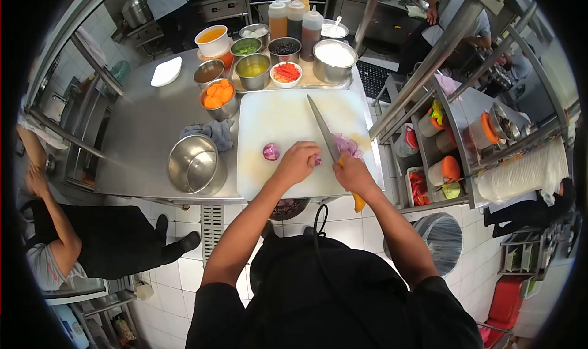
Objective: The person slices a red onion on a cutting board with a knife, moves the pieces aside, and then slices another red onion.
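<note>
My right hand is wrapped round the yellow handle of a long kitchen knife, whose blade points away from me over a white cutting board. Just left of the blade, my left hand has its fingers curled on a piece of red onion, mostly hidden by the fingers. Cut red onion lies in a small heap right of the blade. Another purple onion piece rests on the board to the left of my left hand.
Left of the board stand a steel pot, a grey cloth and a container of orange pieces. Behind are squeeze bottles and a pot of white powder. A lined bin is at lower right; a person in a black apron stands left.
</note>
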Action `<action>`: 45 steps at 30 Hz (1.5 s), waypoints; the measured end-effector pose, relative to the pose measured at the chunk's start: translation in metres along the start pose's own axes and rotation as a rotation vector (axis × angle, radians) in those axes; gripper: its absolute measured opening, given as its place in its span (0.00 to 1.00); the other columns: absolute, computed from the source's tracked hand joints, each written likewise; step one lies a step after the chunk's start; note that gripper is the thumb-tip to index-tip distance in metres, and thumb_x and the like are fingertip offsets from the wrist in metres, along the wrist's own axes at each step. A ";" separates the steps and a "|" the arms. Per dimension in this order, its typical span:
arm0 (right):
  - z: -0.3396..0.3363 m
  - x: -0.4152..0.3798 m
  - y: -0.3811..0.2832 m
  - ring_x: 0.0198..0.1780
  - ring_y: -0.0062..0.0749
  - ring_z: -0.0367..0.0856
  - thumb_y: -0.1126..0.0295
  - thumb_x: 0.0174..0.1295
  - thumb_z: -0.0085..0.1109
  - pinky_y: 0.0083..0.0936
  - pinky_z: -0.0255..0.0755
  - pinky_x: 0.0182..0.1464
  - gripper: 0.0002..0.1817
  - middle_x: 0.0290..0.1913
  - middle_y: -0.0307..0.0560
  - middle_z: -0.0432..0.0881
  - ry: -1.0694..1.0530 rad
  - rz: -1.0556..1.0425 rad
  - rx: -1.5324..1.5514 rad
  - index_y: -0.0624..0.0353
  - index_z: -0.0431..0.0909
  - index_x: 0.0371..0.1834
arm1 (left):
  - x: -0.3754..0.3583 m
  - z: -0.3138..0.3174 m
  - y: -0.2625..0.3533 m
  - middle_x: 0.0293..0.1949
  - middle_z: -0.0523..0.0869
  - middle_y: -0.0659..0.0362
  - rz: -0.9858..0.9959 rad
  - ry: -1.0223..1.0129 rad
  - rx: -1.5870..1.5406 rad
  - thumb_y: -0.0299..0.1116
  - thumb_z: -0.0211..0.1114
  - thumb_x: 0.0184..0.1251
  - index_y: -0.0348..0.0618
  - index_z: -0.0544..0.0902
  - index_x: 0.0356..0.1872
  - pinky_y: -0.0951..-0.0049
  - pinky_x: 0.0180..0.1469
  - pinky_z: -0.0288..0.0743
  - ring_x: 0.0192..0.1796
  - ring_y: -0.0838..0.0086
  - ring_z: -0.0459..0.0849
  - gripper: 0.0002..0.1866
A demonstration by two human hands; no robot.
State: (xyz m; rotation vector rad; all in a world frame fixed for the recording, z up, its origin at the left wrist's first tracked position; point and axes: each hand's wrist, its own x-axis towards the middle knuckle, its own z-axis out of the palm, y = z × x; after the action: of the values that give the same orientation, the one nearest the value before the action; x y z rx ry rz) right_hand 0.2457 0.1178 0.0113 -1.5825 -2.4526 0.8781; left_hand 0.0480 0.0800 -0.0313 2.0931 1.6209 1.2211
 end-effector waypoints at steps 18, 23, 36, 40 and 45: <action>-0.039 -0.034 -0.038 0.25 0.55 0.84 0.67 0.66 0.49 0.45 0.79 0.33 0.19 0.31 0.69 0.83 -0.201 0.068 0.266 0.74 0.70 0.51 | -0.010 0.028 0.024 0.27 0.89 0.47 -0.725 0.299 -0.306 0.32 0.67 0.62 0.36 0.91 0.37 0.67 0.34 0.80 0.25 0.65 0.88 0.10; -0.046 -0.035 -0.047 0.19 0.44 0.83 0.65 0.70 0.51 0.38 0.78 0.27 0.17 0.30 0.63 0.83 -0.246 0.110 0.233 0.73 0.68 0.46 | -0.009 0.031 0.027 0.24 0.89 0.48 -0.727 0.327 -0.365 0.30 0.67 0.62 0.36 0.91 0.37 0.69 0.32 0.79 0.23 0.71 0.86 0.09; 0.028 -0.006 -0.001 0.18 0.49 0.83 0.66 0.69 0.51 0.41 0.79 0.26 0.17 0.27 0.65 0.82 0.170 -0.287 0.033 0.74 0.67 0.46 | -0.007 0.030 0.028 0.24 0.90 0.51 -0.787 0.327 -0.401 0.30 0.67 0.63 0.35 0.91 0.38 0.72 0.32 0.80 0.25 0.74 0.87 0.10; 0.002 -0.007 -0.015 0.19 0.49 0.83 0.66 0.69 0.51 0.40 0.79 0.25 0.16 0.29 0.67 0.82 -0.089 -0.079 0.207 0.72 0.67 0.46 | -0.009 0.035 0.024 0.24 0.90 0.51 -0.749 0.361 -0.453 0.30 0.67 0.62 0.35 0.91 0.38 0.73 0.32 0.79 0.24 0.75 0.87 0.10; -0.011 -0.018 -0.027 0.20 0.51 0.84 0.67 0.68 0.50 0.41 0.80 0.26 0.15 0.32 0.70 0.83 -0.105 -0.071 0.178 0.72 0.68 0.46 | -0.005 0.028 0.032 0.25 0.90 0.51 -0.791 0.312 -0.405 0.30 0.68 0.62 0.34 0.91 0.37 0.73 0.32 0.79 0.25 0.76 0.87 0.10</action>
State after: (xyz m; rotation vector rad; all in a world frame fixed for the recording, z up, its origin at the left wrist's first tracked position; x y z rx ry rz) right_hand 0.2359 0.0982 0.0383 -1.4153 -2.4029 1.1585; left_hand 0.0900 0.0720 -0.0309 0.8966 1.8439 1.4303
